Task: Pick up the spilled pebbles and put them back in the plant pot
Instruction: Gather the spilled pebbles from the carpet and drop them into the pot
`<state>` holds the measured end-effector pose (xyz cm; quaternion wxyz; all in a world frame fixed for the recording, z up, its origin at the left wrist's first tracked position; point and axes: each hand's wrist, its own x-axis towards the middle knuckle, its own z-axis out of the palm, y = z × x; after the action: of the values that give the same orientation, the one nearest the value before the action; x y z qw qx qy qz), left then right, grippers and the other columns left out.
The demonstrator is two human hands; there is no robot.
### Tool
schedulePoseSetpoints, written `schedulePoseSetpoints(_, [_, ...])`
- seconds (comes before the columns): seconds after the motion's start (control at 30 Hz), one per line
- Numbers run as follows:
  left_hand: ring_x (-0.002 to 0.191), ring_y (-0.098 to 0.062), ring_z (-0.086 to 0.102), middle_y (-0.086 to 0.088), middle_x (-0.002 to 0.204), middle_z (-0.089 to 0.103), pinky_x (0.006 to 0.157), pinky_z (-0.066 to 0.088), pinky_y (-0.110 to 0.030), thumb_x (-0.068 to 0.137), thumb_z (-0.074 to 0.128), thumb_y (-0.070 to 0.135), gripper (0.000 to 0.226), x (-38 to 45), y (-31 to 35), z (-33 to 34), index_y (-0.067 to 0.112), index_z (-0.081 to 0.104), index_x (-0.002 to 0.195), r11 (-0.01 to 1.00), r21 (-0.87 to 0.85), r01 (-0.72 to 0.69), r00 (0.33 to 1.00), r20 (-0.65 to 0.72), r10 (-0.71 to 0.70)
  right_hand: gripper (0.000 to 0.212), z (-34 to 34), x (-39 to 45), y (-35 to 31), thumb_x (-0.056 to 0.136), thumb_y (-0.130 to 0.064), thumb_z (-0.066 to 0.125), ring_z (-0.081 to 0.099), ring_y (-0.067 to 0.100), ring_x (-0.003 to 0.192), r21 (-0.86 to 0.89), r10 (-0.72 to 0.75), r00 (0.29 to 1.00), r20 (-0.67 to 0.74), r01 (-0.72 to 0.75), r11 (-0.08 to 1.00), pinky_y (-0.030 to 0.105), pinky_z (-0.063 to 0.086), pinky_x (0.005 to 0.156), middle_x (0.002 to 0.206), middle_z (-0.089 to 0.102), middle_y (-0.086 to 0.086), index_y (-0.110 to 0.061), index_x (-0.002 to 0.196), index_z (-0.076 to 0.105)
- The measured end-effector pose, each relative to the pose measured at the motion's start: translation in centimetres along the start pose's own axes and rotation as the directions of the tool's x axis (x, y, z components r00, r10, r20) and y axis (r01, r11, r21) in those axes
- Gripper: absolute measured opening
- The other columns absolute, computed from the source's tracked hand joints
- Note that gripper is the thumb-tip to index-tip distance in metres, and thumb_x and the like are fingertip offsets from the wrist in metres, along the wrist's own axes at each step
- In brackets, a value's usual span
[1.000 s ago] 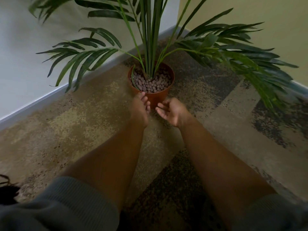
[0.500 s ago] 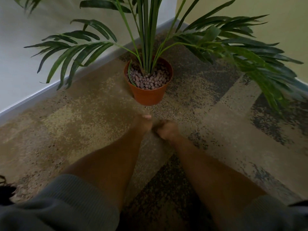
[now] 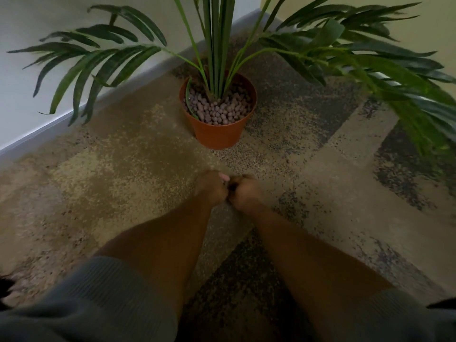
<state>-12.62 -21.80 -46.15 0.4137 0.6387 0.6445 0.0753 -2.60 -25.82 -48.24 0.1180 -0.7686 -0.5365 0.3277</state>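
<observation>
Reaching forward from the bottom edge, two grey sleeves (image 3: 81,302) are pushed up over bare forearms that converge toward the middle of the view. The left hand (image 3: 211,186) and the right hand (image 3: 245,192) meet there, knuckles touching, both blurred. Each is curled into a fist low over the carpet (image 3: 118,169); whether either fist encloses pebbles cannot be told, since the palms are hidden. No loose pebbles can be made out on the floor around the hands; the carpet's mottled tan and dark patches could mask them.

At twelve o'clock from the hands, apart from them, the orange plant pot (image 3: 218,134) stands upright on the carpet. It is filled close to the rim with small pinkish-brown pebbles (image 3: 219,112), packed around the green stems (image 3: 218,58) at its centre. Long fronds arch out toward nine o'clock and three o'clock. Beyond the pot, a pale wall (image 3: 37,21) with a grey skirting board (image 3: 61,119) runs toward the corner at twelve o'clock, joined by a yellowish wall at one o'clock.
</observation>
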Motion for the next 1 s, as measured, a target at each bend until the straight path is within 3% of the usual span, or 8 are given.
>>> schedulePoseSetpoints(0.3, [0.101,-0.023,0.065,-0.007,0.108,0.070,0.094,0.051,-0.036,0.090,0.061,0.018,0.013,-0.3,0.1,0.2,0.013,0.070,0.097,0.996,0.085,-0.006,0.999,-0.047,0.010,0.010,-0.8,0.2,-0.5,0.083,-0.018,0.063,0.064,0.019,0.079,0.035,-0.001,1.000,-0.019,0.001,0.999,0.031,0.057,0.075,0.093,0.067,0.005,-0.022,0.075,0.067])
schedulePoseSetpoints(0.47, [0.095,-0.019,0.064,-0.007,0.108,0.070,0.079,0.048,-0.024,0.090,0.055,0.015,0.022,-0.2,0.4,-0.1,0.007,0.071,0.103,0.969,-0.191,0.159,0.984,-0.043,-0.171,0.011,-2.2,0.2,-1.2,0.074,-0.010,0.063,0.069,0.028,0.082,0.382,0.243,0.969,0.043,-0.241,0.892,0.039,0.061,0.074,0.082,0.071,0.011,-0.005,0.082,0.069])
schedulePoseSetpoints(0.5, [0.094,-0.019,0.064,-0.010,0.112,0.069,0.080,0.051,-0.026,0.091,0.053,0.015,0.025,-0.2,0.7,-0.4,0.004,0.069,0.107,0.905,-0.356,0.234,0.969,0.013,-0.246,0.014,-2.6,0.2,-1.4,0.076,-0.005,0.060,0.070,0.028,0.083,0.515,0.305,0.947,0.101,-0.312,0.798,0.040,0.062,0.074,0.083,0.070,0.013,-0.002,0.087,0.069])
schedulePoseSetpoints(0.57, [0.096,-0.017,0.062,-0.012,0.119,0.064,0.084,0.054,-0.025,0.096,0.047,0.013,0.025,-0.5,1.5,-1.0,0.001,0.061,0.114,0.596,-0.717,0.361,0.926,0.199,-0.321,0.020,-3.9,-0.1,-2.4,0.087,0.006,0.052,0.070,0.023,0.087,0.750,0.341,0.899,0.275,-0.422,0.508,0.032,0.062,0.073,0.095,0.069,0.014,0.003,0.102,0.065])
schedulePoseSetpoints(0.63, [0.097,-0.017,0.061,-0.010,0.108,0.062,0.084,0.052,-0.024,0.099,0.041,0.009,0.026,-1.1,2.4,-2.1,0.001,0.056,0.119,0.307,-0.878,0.368,0.911,0.274,-0.308,0.026,-5.1,-0.4,-3.1,0.089,0.011,0.045,0.068,0.020,0.091,0.858,0.292,0.883,0.366,-0.442,0.262,0.027,0.061,0.074,0.109,0.067,0.017,0.008,0.108,0.062])
schedulePoseSetpoints(0.7, [0.084,-0.013,0.061,-0.006,0.092,0.062,0.075,0.053,-0.021,0.099,0.042,0.008,0.022,-1.1,2.9,-3.1,0.003,0.057,0.114,0.164,-0.931,0.325,0.915,0.266,-0.302,0.025,-6.0,-0.4,-3.8,0.086,0.013,0.038,0.065,0.020,0.090,0.892,0.244,0.883,0.401,-0.437,0.114,0.029,0.060,0.077,0.107,0.064,0.018,0.006,0.096,0.059])
schedulePoseSetpoints(0.9, [0.071,-0.003,0.058,0.001,0.088,0.063,0.047,0.049,-0.009,0.099,0.041,0.018,0.022,-1.2,4.4,-4.3,0.011,0.062,0.102,0.206,-0.913,0.353,0.897,0.266,-0.354,0.018,-8.0,-0.2,-5.7,0.090,0.000,0.038,0.061,0.020,0.083,0.903,0.261,0.892,0.370,-0.411,0.127,0.028,0.057,0.075,0.086,0.060,0.012,-0.004,0.087,0.056])
schedulePoseSetpoints(1.0, [0.076,-0.003,0.057,0.000,0.109,0.064,0.056,0.047,-0.010,0.100,0.038,0.022,0.032,-1.8,5.1,-5.3,0.011,0.061,0.119,0.179,-0.920,0.348,0.900,0.273,-0.340,0.018,-9.4,-0.3,-6.7,0.094,-0.004,0.039,0.062,0.022,0.084,0.917,0.266,0.901,0.342,-0.381,0.113,0.029,0.057,0.075,0.089,0.060,0.013,-0.003,0.096,0.056])
